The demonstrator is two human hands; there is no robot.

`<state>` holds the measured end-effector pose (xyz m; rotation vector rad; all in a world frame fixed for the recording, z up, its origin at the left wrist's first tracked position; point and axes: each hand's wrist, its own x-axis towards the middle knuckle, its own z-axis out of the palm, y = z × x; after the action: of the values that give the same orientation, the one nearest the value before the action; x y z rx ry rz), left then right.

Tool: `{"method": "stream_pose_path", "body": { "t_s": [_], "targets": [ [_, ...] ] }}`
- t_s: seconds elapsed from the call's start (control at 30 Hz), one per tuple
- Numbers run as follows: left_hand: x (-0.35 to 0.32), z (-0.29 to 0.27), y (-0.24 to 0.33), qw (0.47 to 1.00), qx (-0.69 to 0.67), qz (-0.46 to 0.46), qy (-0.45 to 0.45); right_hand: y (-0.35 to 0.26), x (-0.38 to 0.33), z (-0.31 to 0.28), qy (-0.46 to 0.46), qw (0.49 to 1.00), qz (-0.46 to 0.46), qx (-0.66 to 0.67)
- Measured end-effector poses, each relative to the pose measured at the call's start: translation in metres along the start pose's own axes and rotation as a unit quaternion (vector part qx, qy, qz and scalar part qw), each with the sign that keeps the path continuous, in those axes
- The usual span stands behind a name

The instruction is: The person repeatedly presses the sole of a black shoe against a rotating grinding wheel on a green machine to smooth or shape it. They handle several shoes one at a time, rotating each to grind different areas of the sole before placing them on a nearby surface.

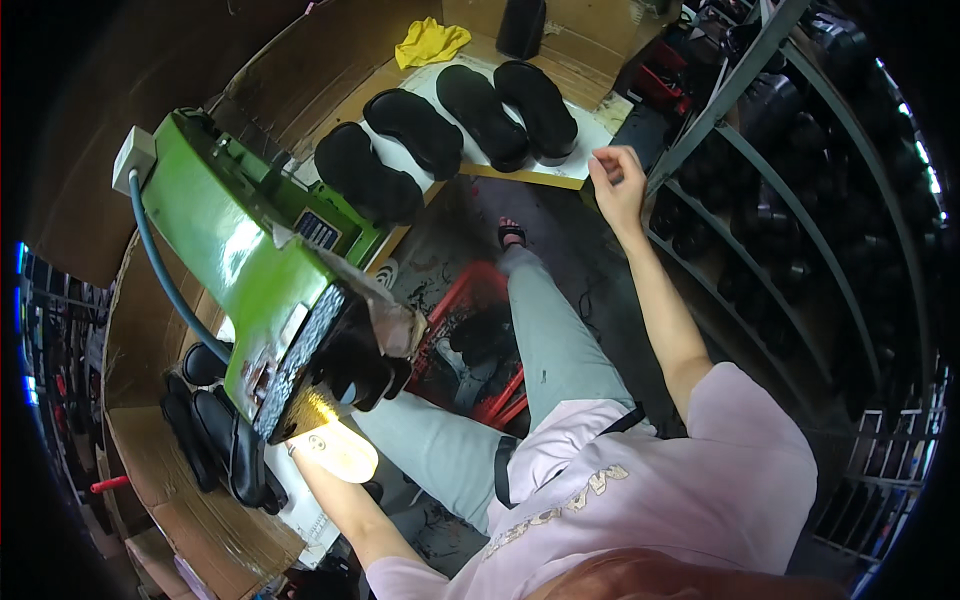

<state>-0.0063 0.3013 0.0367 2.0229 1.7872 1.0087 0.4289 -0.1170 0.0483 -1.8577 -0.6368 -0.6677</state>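
Under the head of a green machine (225, 250), my left hand (303, 462) is largely hidden. A cream insole (345, 452), lit by the machine's lamp, overlaps that hand and wrist; the fingers do not show, so I cannot tell their grip. My right hand (618, 185) is raised beside the right end of a white-topped bench (590, 130). Its fingers are loosely curled with a gap to the thumb, and nothing shows in them. Nearest to it among several black shoes along the bench is the rightmost black shoe (537, 112).
A red crate (465, 290) with dark items stands on the floor between my legs. More black shoes (230, 440) lie left of the machine. Cardboard walls (320, 80) surround the bench, and a yellow cloth (430, 43) lies at the back. A metal rack (765, 190) rises at right.
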Motion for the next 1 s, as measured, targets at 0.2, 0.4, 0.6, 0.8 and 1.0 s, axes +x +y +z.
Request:
{"method": "stream_pose_path", "body": {
  "t_s": [0.2,0.4,0.6,0.8,1.0],
  "targets": [
    [-0.029,-0.068,-0.004,0.971,-0.215,-0.032,0.1,0.015,0.08,0.09,-0.173,0.985,0.008,0.0],
    [-0.178,-0.153,0.0,0.886,-0.431,0.057,0.164,0.073,0.131,0.167,-0.345,0.885,-0.017,-0.312],
    [-0.261,-0.187,0.023,0.733,-0.671,-0.106,-0.033,0.081,0.14,0.167,-0.315,0.845,-0.215,-0.376],
    [-0.275,-0.12,0.024,0.559,-0.766,-0.279,-0.149,-0.031,0.065,0.083,-0.246,0.966,-0.068,0.043],
    [-0.266,-0.068,0.075,0.459,-0.794,-0.322,-0.234,-0.086,-0.124,-0.02,-0.61,0.661,0.229,0.372]
  ]
}}
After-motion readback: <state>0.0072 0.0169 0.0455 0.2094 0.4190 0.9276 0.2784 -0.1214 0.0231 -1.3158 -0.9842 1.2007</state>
